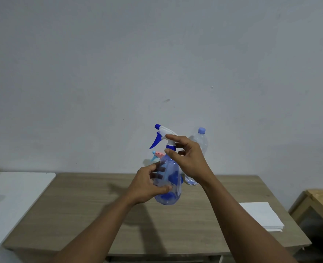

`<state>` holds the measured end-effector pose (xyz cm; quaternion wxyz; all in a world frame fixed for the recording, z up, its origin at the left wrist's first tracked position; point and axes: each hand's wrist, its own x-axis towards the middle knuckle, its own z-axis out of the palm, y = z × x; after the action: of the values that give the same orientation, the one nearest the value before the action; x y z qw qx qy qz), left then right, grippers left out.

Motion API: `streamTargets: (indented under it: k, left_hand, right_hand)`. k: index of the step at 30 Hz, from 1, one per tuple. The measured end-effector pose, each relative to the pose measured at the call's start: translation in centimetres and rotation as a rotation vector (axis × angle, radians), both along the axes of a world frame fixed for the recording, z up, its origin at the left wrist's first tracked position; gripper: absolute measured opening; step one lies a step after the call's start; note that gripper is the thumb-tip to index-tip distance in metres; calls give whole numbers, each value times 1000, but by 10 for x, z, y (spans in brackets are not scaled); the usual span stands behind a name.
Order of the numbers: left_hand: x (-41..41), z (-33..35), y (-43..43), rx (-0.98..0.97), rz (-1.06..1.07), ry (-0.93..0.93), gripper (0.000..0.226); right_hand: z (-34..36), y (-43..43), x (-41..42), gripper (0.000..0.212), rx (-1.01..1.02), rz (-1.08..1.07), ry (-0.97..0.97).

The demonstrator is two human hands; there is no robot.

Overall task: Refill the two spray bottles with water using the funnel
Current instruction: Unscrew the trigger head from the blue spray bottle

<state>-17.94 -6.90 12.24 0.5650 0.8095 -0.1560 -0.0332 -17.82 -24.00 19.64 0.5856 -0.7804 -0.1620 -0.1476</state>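
At the far left I see a white surface (14, 196) butting against the wooden counter (80, 215). Moving in, my left hand (147, 185) is wrapped round the belly of the spray bottle (169, 188), its fingers (162, 189) curled firmly on the clear blue plastic. It holds the bottle upright in the air above the middle of the counter. I can make out no water line in it, so I judge it empty or close to it. I cannot identify the dark blue patches showing through its wall.

Just behind its shoulder is the pink and pale blue top of the second spray bottle (157, 154), the rest of it hidden. Above, the spray head (162, 130) is on, nozzle pointing left. My right hand (191, 160) has thumb and forefinger narrowed on the blue collar (171, 147) under that head, the other fingers loose.

I read this as the opening step: unscrewing the first head. The next move calls for a steady hold below while the right hand twists the collar, lifts the head straight up and sets it down.

Behind the right hand stands a clear water bottle (201, 141), capped, its level hidden. I cannot find the funnel. Further right lie a stack of white paper (261, 215) and a wooden stand (320, 202).
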Motion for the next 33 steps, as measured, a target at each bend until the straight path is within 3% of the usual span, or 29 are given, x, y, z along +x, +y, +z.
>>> streamTargets:
  k: [15,20,24,27,33]
  left_hand:
    - [6,-9,-4,-6,12,4,80]
    - [8,-23,-1,-14,15,31,83]
    - [10,-43,3,-48,59,38,86]
    - [13,-61,7,-81,116,44,76]
    - [12,-98,17,-110,221,72,76]
  right_hand:
    - [-2,-4,6,38,4,33,13]
    - [-1,-9,12,37,102,21,-6]
    - [13,-22,28,34,239,-106,-59]
    - [20,-40,42,31,361,-210,-65]
    - [-43,-73,54,28,391,-300,179]
